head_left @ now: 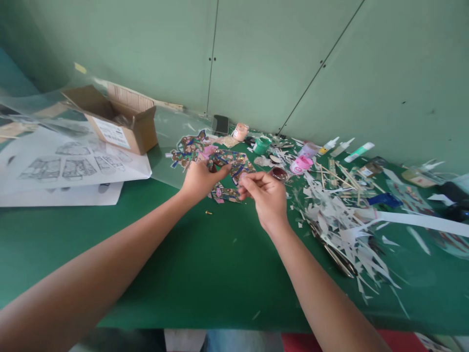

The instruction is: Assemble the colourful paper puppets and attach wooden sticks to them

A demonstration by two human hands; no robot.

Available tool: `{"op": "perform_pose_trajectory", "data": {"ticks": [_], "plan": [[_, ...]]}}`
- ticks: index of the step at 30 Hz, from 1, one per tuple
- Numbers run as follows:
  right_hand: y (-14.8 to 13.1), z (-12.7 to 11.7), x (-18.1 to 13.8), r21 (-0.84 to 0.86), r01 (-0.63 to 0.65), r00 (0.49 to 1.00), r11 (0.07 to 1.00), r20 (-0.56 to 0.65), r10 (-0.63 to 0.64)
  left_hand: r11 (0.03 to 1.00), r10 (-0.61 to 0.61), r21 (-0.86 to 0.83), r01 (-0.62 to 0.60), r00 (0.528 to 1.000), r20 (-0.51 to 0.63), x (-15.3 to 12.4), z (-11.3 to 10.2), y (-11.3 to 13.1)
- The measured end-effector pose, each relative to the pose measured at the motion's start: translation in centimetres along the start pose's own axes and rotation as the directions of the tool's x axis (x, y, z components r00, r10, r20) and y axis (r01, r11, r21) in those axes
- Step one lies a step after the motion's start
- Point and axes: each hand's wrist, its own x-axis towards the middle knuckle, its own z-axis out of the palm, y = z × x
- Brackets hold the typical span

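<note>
two hands at work over one green table (220, 283). the left hand (200, 178) is partly curled, its thumb stretched toward the right hand (266, 198); its fingers are mostly hidden, so what it grips, if anything, cannot be told. the right hand has thumb and forefinger close together; whether they pinch something is too small to tell. the patterned cut-outs (234, 157) (one joined piece or several, the view does not settle it) lie beyond the left hand, between the two hands and beneath their fingertips. one brass pin (208, 212) lies on the near side of the left hand.

beyond and left of the left hand: one open box (142, 134). left of it, at least two printed sheets (78, 168). beyond it, one dark slab (220, 124).

about the right hand, five pots: one dark red pot (278, 174) just beside its knuckles; one green pot (262, 145) and one peach pot (240, 132) beyond; one pink pot (301, 165) and one lilac pot (309, 149) beyond and to its right. further right, three tubes (359, 152). right of the right hand, one heap of paper scraps (333, 220), too tangled to count.
</note>
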Motion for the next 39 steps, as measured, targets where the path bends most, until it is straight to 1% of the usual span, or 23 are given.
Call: {"op": "perform_pose_trajectory", "data": {"ticks": [2, 6, 10, 16, 24, 28, 36, 39], "plan": [[-0.2, -0.2, 0.2, -0.048, 0.009, 0.999, 0.999, -0.038, -0.011, 0.998, -0.033, 0.052, 0.032, 0.999, 0.025, -0.3, 0.0, 0.4], [-0.6, -0.3, 0.3, -0.126, 0.056, 0.997, 0.990, -0.054, -0.063, 0.990, -0.081, 0.125, 0.072, 0.994, 0.067, -0.7, 0.0, 1.2], [-0.6, -0.5, 0.3, -0.143, 0.090, 0.990, 0.986, -0.091, -0.103, 0.982, -0.110, 0.163, 0.095, 0.990, 0.086, -0.8, 0.0, 1.3], [-1.0, -1.0, 0.2, -0.210, 0.056, 0.997, 0.976, -0.045, -0.067, 0.980, -0.127, 0.166, 0.108, 0.986, 0.111, -1.0, 0.1, 1.4], [-1.0, -1.1, 0.3, -0.241, 0.049, 0.999, 0.969, -0.009, -0.052, 0.956, -0.209, 0.241, 0.168, 0.966, 0.155, -1.3, 0.2, 1.8], [-0.8, -1.3, 0.4, -0.256, 0.070, 0.998, 0.964, 0.014, -0.069, 0.967, -0.197, 0.197, 0.159, 0.962, 0.191, -1.3, 0.3, 1.4], [-1.1, -1.2, 0.4, -0.270, 0.084, 0.996, 0.959, 0.043, -0.075, 0.980, -0.112, 0.186, 0.074, 0.972, 0.204, -1.5, 0.3, 1.3], [-1.2, -1.2, 0.4, -0.257, 0.078, 0.996, 0.963, 0.070, -0.062, 0.981, -0.138, 0.161, 0.108, 0.973, 0.185, -1.5, 0.4, 1.2]]}}
